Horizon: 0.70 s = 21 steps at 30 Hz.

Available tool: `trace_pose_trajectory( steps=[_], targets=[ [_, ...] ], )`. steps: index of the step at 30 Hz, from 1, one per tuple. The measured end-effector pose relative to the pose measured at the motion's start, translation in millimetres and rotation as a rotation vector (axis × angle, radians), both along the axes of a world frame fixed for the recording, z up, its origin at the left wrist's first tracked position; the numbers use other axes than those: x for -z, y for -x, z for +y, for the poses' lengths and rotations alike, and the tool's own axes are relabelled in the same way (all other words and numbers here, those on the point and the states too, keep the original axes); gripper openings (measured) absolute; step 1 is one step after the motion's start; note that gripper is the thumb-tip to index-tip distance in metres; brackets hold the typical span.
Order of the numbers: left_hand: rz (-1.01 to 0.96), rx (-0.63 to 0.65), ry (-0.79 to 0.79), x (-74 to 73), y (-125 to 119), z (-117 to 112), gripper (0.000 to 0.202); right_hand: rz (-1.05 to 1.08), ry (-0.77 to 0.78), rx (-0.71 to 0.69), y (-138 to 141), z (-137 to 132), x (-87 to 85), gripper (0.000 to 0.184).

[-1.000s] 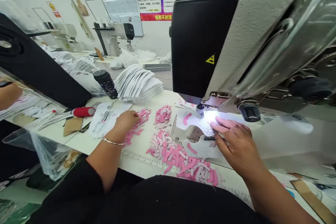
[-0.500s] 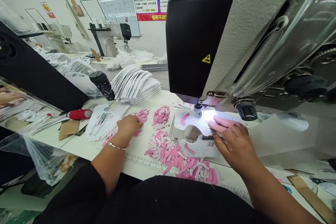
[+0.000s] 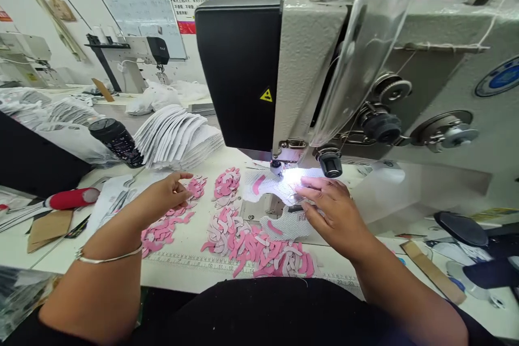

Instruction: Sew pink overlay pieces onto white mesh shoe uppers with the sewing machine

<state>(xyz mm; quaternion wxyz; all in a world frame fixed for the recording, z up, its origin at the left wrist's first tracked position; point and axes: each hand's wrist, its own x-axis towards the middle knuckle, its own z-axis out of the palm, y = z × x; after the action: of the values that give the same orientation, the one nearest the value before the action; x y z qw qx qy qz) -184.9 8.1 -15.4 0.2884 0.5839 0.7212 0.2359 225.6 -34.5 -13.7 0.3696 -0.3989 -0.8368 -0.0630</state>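
Note:
My left hand (image 3: 167, 193) hovers at the small pile of pink curved pieces (image 3: 197, 187), its index finger stretched out and the others loosely bent. No piece shows between its fingers. The fingers of my right hand (image 3: 330, 203) lie stretched on a white textured fabric piece (image 3: 253, 186), with the thumb apart near its lower edge. This fabric sits under the needle of the sewing machine (image 3: 300, 75), lit by a bright lamp. A pink curved strip (image 3: 258, 184) lies on its left part. Below is a second white part (image 3: 279, 227) with another pink strip.
Pink and pale curved pieces (image 3: 259, 248) are heaped along the front ruler, with a round pile (image 3: 227, 184) behind. A stack of white sheets (image 3: 178, 138), a black tumbler (image 3: 116, 142) and a red-handled tool (image 3: 73, 198) stand or lie left. A cardboard strip (image 3: 433, 270) lies right.
The whole view has shifted, with the machine now further left in it. My left hand has drawn back slightly from the small pile and its index finger has straightened. My right hand stays on the fabric.

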Motion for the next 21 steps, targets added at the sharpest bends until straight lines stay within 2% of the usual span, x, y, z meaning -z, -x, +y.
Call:
trace_pose_trajectory(
  steps=[2, 4, 7, 9, 10, 12, 14, 17, 19, 21],
  targets=[
    [-0.192, 0.122, 0.006, -12.7, -18.4, -10.7, 0.061, 0.059, -0.019, -0.046, 3.4, -4.9, -6.0, 0.026],
    [-0.267, 0.260, -0.009, -26.6, -45.1, -24.7, 0.036, 0.119, -0.016, -0.114, 10.2, -10.9, -12.1, 0.023],
    [-0.156, 0.615, -0.141, -48.1, -94.5, -45.7, 0.016, 0.140, 0.108, -0.250, 24.4, -19.9, -19.8, 0.019],
    [-0.048, 0.752, -0.324, -58.4, -125.3, -54.7, 0.011, 0.135, 0.223, -0.305, 33.0, -24.1, -22.5, 0.014],
    [-0.042, 0.804, -0.359, -61.3, -137.7, -57.1, 0.012, 0.147, 0.274, -0.311, 36.0, -25.4, -22.8, 0.010],
    [-0.128, 0.784, -0.362, -61.5, -155.3, -58.4, 0.010, 0.199, 0.352, -0.300, 39.1, -26.6, -21.7, 0.010],
    [-0.336, 0.666, -0.278, -55.6, -164.7, -57.2, 0.008, 0.271, 0.434, -0.284, 38.8, -26.5, -19.0, 0.011],
    [-0.652, 0.489, -0.164, -44.0, -171.4, -56.1, 0.018, 0.417, 0.545, -0.264, 35.8, -25.6, -15.3, 0.012],
    [-0.718, 0.444, -0.114, -40.3, -173.9, -56.8, 0.021, 0.512, 0.580, -0.254, 34.2, -24.6, -14.2, 0.015],
    [-0.671, 0.427, -0.073, -41.9, -174.2, -57.1, 0.025, 0.520, 0.551, -0.252, 32.8, -22.4, -13.7, 0.018]
  ],
)
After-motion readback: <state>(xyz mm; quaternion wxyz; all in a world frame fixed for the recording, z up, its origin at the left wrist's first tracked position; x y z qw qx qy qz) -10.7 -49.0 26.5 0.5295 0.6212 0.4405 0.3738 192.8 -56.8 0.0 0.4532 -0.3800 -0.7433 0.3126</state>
